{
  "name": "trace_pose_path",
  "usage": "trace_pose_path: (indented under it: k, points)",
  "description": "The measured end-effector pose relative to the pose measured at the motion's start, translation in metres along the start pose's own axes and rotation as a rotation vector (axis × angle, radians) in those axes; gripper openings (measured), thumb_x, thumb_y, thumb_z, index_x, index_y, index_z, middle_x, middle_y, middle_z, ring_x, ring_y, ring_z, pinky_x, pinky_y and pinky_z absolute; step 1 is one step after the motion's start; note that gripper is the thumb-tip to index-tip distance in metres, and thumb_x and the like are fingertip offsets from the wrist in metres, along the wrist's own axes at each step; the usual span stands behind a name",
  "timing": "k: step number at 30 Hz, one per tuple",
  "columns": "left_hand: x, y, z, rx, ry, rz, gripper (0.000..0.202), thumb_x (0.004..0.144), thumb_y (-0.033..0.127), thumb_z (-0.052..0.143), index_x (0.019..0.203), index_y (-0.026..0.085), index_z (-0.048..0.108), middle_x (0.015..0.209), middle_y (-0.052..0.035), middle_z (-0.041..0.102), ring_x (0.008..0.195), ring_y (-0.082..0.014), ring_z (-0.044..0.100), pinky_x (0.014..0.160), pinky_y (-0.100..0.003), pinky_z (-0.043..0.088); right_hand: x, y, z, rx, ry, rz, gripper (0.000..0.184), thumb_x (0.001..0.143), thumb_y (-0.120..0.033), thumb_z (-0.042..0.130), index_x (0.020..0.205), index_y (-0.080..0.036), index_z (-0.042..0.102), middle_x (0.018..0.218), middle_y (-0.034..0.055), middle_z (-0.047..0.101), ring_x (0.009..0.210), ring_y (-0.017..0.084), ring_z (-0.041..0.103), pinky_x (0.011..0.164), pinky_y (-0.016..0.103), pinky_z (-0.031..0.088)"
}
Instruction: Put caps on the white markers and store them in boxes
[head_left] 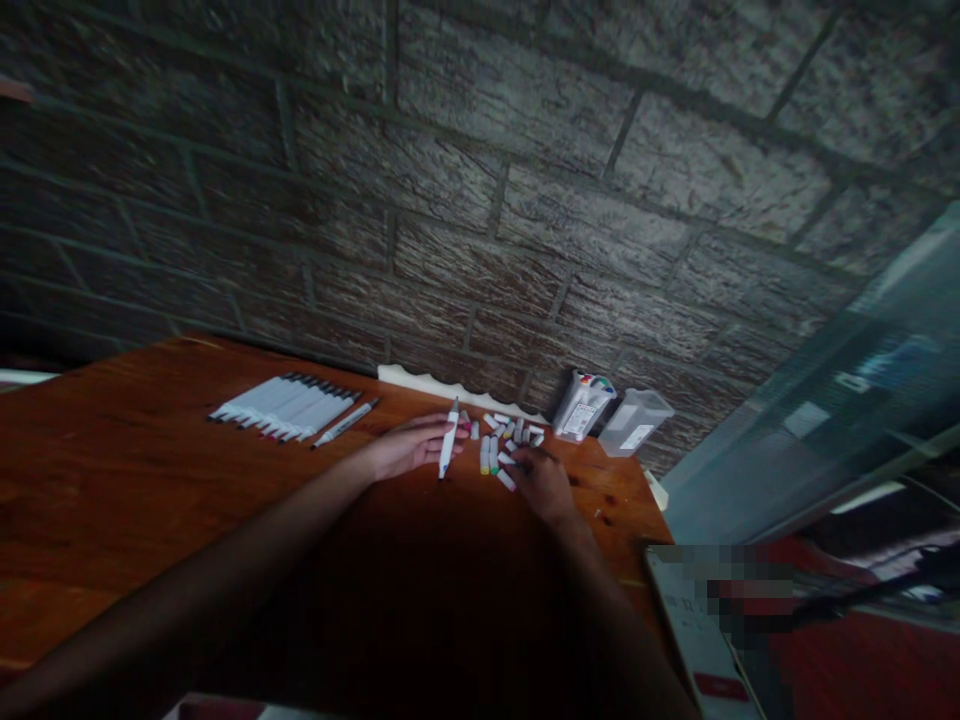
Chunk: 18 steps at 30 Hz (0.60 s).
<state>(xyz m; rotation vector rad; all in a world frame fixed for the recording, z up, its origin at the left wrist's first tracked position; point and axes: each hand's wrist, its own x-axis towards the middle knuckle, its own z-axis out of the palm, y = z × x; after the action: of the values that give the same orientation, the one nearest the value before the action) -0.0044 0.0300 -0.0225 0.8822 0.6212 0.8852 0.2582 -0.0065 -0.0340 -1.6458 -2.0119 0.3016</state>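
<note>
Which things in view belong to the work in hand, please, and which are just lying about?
Work in hand, apparently: marker in the left hand; loose caps by the right hand; row of markers; likely the filled container and clear container.

Seemingly lying about: white wavy-edged strip; pale object at lower right.

Dim block wall (450,200), perhaps stone

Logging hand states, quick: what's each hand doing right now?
Left hand: closed, holding a white marker.
Right hand: at the caps; grip cannot be told.
</note>
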Motion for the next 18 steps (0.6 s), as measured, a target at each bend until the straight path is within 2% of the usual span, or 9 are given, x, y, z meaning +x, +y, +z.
trace_pose_path:
  k: [3,9,13,18]
  points:
    - [0.0001,0.0004,0.0007,-0.009,0.019,-0.009,0.033,0.079,0.018,0.073,0.111,0.012,0.065,0.12,-0.0171,0.064,0.089,-0.0204,0.069,0.083,-0.031,0.055,-0.0001,-0.001,0.0018,0.028,0.001,0.001,0.018,0.085,-0.036,0.06,0.094,-0.023,0.069,0.101,0.0006,0.07,0.09,0.013,0.064,0.083,0.022,0.047]
    - [0.0024,-0.002,-0.0033,0.006,-0.015,0.004,0.034,0.078,0.021,0.074,0.11,0.014,0.066,0.122,-0.0163,0.063,0.092,-0.021,0.068,0.084,-0.031,0.054,0.0003,0.001,0.0027,0.028,0.038,-0.001,0.023,0.085,-0.037,0.058,0.099,-0.022,0.068,0.098,0.0021,0.07,0.086,0.014,0.064,0.079,0.022,0.047]
    - [0.0037,-0.0036,-0.0059,0.013,-0.016,-0.001,0.036,0.078,0.022,0.074,0.113,0.013,0.065,0.123,-0.0164,0.062,0.092,-0.0209,0.068,0.085,-0.032,0.054,0.0009,0.0024,0.0009,-0.002,0.053,0.045,0.026,0.083,-0.036,0.058,0.102,-0.022,0.068,0.096,0.0034,0.069,0.084,0.015,0.063,0.077,0.023,0.047]
    - [0.004,-0.0031,-0.0056,-0.007,-0.014,-0.01,0.037,0.078,0.022,0.074,0.112,0.012,0.064,0.122,-0.0171,0.063,0.09,-0.0211,0.069,0.084,-0.033,0.054,0.0005,0.0012,-0.0007,-0.011,0.056,0.088,0.03,0.082,-0.032,0.056,0.107,-0.02,0.068,0.101,0.0058,0.068,0.087,0.015,0.063,0.081,0.024,0.048]
